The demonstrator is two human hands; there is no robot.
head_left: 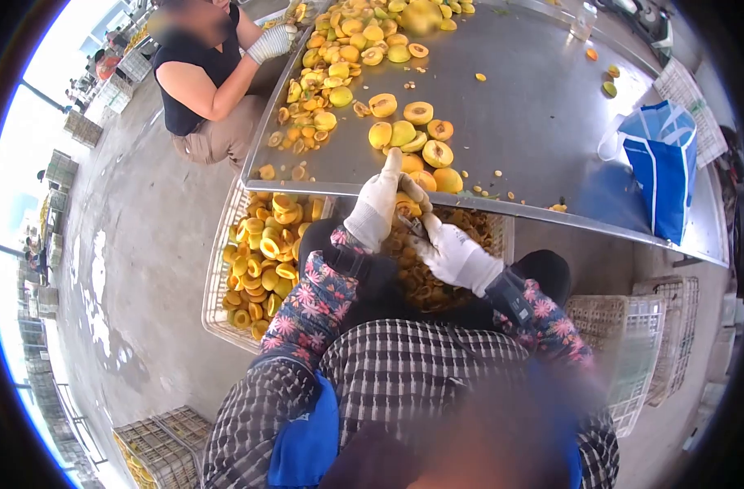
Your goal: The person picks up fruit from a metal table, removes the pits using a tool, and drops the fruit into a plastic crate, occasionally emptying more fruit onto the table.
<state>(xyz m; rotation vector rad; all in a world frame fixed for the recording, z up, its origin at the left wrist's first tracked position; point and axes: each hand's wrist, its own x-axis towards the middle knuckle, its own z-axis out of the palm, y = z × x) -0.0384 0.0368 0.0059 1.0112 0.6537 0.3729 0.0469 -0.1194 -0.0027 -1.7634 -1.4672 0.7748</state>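
My left hand (377, 205), in a white glove, holds a yellow peach half (406, 206) just below the metal table's front edge. My gloved right hand (460, 254) is closed around a small metal tool (417, 228), its tip against or close beside the peach half. The tool's exact kind is partly hidden by the fingers. Just beyond my hands, several halved peaches (438, 153) lie on the metal table (502, 122), some cut side up with the stone showing. Below my hands is a crate of dark peach stones and scraps (429, 281).
A crate of pitted peach halves (266, 261) stands at my left under the table edge. A co-worker (205, 81) sits at the table's left side, near a large peach pile (347, 41). A blue bag (659, 171) stands on the right. White crates (620, 342) sit on the floor.
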